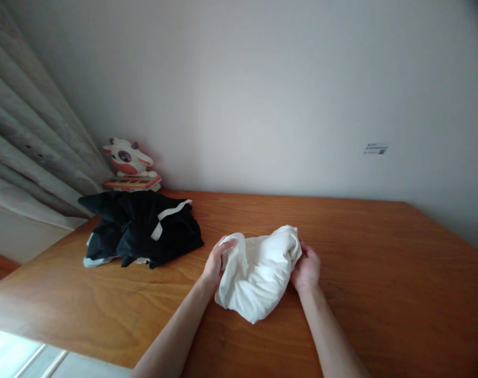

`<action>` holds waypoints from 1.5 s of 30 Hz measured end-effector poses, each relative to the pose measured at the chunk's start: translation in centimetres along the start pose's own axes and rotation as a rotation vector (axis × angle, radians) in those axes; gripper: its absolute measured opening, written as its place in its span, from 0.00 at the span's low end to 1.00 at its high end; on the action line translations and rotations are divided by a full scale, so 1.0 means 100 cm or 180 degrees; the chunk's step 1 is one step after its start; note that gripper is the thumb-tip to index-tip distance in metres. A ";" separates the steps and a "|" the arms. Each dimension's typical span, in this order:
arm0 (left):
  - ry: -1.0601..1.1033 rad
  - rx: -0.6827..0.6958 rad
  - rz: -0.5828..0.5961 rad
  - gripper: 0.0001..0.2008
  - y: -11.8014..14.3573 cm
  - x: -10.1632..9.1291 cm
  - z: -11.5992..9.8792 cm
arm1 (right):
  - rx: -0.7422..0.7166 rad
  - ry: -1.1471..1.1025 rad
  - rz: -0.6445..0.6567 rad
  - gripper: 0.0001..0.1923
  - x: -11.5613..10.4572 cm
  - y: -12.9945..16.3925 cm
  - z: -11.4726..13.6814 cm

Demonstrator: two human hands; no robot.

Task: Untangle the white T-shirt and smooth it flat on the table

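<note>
White garment, bunched, sits on the wooden table about midway between its side edges, nearer the front edge than the wall side. Left hand grips its left end, fingers curled over the cloth. Right hand holds its right end, fingers tucked into the folds. Cloth lies between the two hands, touching both. Black clothing pile near the far left corner, well apart; a cartoon figure behind it.

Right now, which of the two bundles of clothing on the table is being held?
The white bundle, gripped between the left hand and right hand. The black bundle with white stripes lies untouched nearer the curtain.
</note>
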State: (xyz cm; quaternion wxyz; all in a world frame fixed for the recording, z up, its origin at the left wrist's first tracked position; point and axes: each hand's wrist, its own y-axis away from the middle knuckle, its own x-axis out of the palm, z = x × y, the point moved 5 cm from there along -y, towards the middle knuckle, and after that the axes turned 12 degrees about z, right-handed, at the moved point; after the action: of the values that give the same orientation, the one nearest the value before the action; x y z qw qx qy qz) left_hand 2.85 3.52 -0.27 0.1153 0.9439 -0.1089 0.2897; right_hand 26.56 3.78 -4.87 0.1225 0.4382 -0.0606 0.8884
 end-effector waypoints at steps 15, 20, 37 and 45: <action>0.0331 -0.0401 0.0106 0.19 -0.003 0.000 0.009 | 0.0529 0.1956 0.0443 0.29 0.021 0.016 -0.009; 0.0439 -0.0812 0.0295 0.27 0.003 0.006 0.010 | 0.0532 0.2499 0.1276 0.38 0.037 0.024 -0.016; -0.0594 -0.0013 0.0587 0.30 0.012 0.014 -0.005 | 0.0020 0.2875 0.0780 0.15 0.043 0.025 -0.007; -0.0551 -0.0292 0.0642 0.28 0.008 0.013 0.003 | 0.0355 0.1232 -0.0220 0.21 0.013 0.012 0.001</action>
State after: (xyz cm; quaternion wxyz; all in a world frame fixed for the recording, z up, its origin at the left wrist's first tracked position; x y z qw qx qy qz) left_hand 3.84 2.46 0.38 0.1189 0.9433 -0.2259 0.2120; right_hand 25.55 2.82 -3.80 0.1378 0.2673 0.0284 0.9533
